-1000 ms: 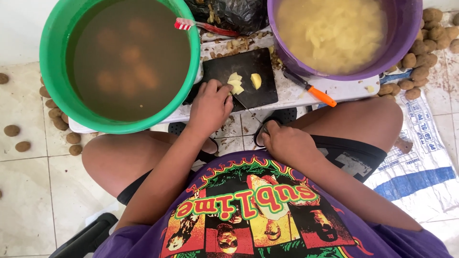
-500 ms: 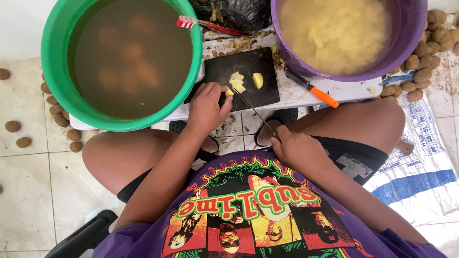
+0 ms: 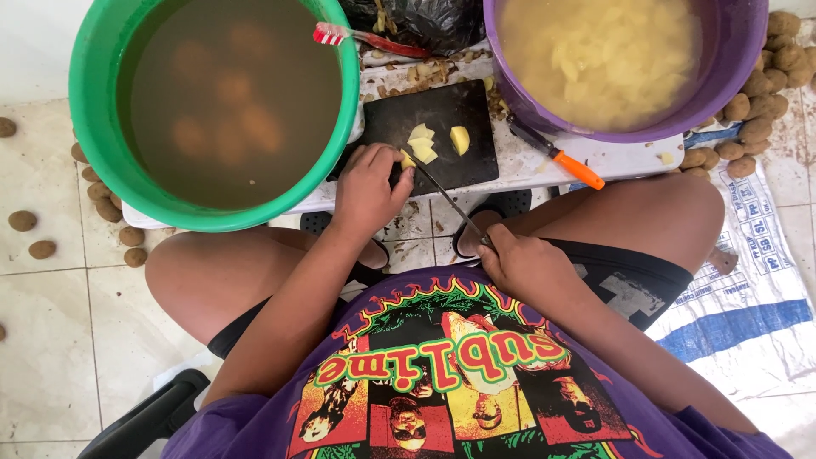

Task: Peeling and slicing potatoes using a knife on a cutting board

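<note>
Green bucket (image 3: 93, 127) of murky water fills the upper left; a purple bucket (image 3: 731, 59) of cut potato fills the upper right. Between them, on the white surface (image 3: 527, 166), lies one black cutting board (image 3: 442, 115). The left hand (image 3: 367, 191), fingers curled, presses potato pieces (image 3: 422, 144), about four. The right hand (image 3: 520, 259) is closed around one knife (image 3: 446, 200).

There are two big tubs on the white bench (image 3: 544, 166) — one green tub (image 3: 93, 127) at its left edge and one purple tub (image 3: 731, 68) at its right edge. One black cutting board (image 3: 442, 119) lies between them, with three pale potato pieces (image 3: 422, 134) visible on it. I count two knives — the long knife (image 3: 446, 200) and one orange-handled knife (image 3: 561, 157). One toothbrush (image 3: 361, 36) lies at the back edge.
</note>
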